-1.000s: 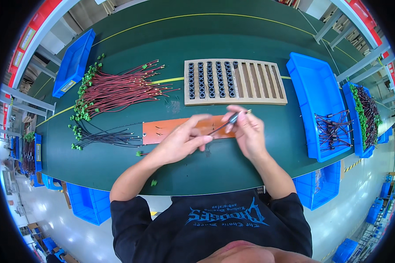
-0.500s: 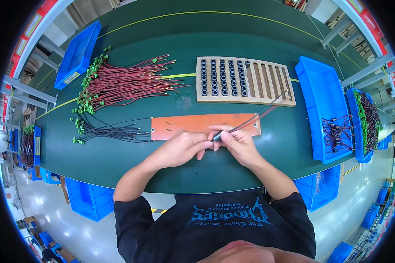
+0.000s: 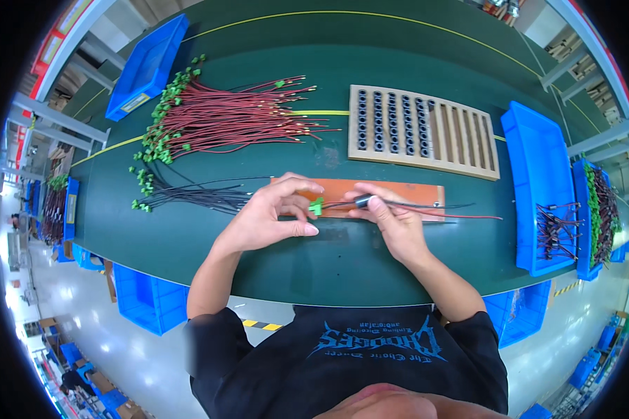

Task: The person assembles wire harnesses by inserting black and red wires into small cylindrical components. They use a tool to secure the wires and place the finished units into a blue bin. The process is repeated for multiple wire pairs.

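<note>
My right hand [image 3: 395, 222] pinches a short black cylinder [image 3: 362, 201] between thumb and fingers. A red wire [image 3: 479, 216] and a black wire [image 3: 461, 206] run through it, their free ends reaching out to the right. On the left side of the cylinder the wires end in a green connector [image 3: 316, 207]. My left hand [image 3: 276, 213] is beside that connector, thumb and fingers apart and curved around empty space. Under both hands lies an orange board [image 3: 423, 194] on the green table [image 3: 314, 272].
Red wires [image 3: 237, 119] with green connectors lie far left, black wires [image 3: 203, 197] nearer. A wooden rack [image 3: 461, 164] holding black cylinders [image 3: 393, 122] stands far right. Beside it, a blue tray [image 3: 538, 153] holds finished-looking wire assemblies [image 3: 559, 230]. Another blue tray [image 3: 147, 66] sits far left.
My left hand has let go and opened, moving left. The green connector now shows between the hands. The wires in my right hand have swung down, pointing right. The whole view has shifted slightly.
</note>
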Tool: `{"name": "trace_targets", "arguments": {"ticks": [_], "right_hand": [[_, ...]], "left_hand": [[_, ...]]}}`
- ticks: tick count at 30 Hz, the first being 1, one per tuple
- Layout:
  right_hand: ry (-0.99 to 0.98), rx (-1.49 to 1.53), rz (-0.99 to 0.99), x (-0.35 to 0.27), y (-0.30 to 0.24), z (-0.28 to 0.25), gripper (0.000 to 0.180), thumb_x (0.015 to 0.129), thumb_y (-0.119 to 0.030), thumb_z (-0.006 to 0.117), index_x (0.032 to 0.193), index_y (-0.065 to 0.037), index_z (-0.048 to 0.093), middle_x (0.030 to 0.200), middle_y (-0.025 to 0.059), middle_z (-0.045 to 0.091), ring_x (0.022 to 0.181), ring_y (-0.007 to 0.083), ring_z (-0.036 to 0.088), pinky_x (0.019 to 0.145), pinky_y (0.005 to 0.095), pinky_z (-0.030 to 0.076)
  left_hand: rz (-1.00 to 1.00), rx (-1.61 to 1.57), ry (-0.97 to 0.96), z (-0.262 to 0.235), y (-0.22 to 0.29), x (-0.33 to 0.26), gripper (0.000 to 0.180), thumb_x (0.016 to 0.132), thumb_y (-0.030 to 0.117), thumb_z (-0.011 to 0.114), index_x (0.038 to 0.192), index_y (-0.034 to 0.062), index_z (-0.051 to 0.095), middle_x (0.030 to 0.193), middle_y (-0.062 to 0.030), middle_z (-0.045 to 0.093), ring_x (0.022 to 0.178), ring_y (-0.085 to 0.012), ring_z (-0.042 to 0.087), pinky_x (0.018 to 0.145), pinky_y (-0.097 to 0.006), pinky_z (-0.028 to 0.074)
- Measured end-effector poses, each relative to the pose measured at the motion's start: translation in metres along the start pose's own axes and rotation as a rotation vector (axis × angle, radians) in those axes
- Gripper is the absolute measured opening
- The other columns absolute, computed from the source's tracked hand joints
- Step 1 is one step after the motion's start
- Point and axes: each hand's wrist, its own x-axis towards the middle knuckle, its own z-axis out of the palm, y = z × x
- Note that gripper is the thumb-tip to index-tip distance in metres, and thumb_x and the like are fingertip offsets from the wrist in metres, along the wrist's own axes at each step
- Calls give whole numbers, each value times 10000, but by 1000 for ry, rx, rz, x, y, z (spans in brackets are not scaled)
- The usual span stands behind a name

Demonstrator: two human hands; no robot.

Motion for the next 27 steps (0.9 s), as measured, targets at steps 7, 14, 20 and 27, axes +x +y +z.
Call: {"name": "trace_targets", "arguments": {"ticks": [7, 14, 20, 27], "right_hand": [[-40, 150, 47, 13, 15, 8, 385, 1107, -181, 540, 1441, 9, 569, 1324, 184, 662, 1237, 290, 657, 1074, 423, 569], [-69, 139, 86, 21, 21, 15, 359, 1109, -148, 530, 1428, 13, 568, 1350, 185, 652, 1221, 305, 671, 1038, 422, 583], [-24, 85, 101, 23, 31, 15, 349, 1106, -162, 549, 1414, -3, 588, 1380, 152, 653, 1206, 234, 676, 948, 346, 592], [-33, 1, 75, 30, 33, 18, 318, 1106, -177, 553, 1365, -10, 630, 1391, 106, 654, 1196, 170, 652, 895, 303, 584]], "left_hand": [[47, -117, 88, -26, -41, -2, 255, 973, -48, 670, 1223, -35, 720, 1266, -135, 678, 1145, -207, 678, 1006, -342, 572], [110, -153, 212, -31, -56, -2, 248, 940, -93, 685, 1178, -40, 725, 1176, -139, 714, 1128, -198, 692, 999, -335, 569], [247, 285, 356, -21, -55, 0, 471, 893, -146, 704, 1336, -11, 622, 1121, -124, 731, 1074, -209, 721, 985, -341, 567], [328, 569, 415, -25, -56, 3, 441, 899, -122, 712, 1315, -9, 619, 1067, -100, 760, 1042, -187, 738, 953, -312, 566]]}}
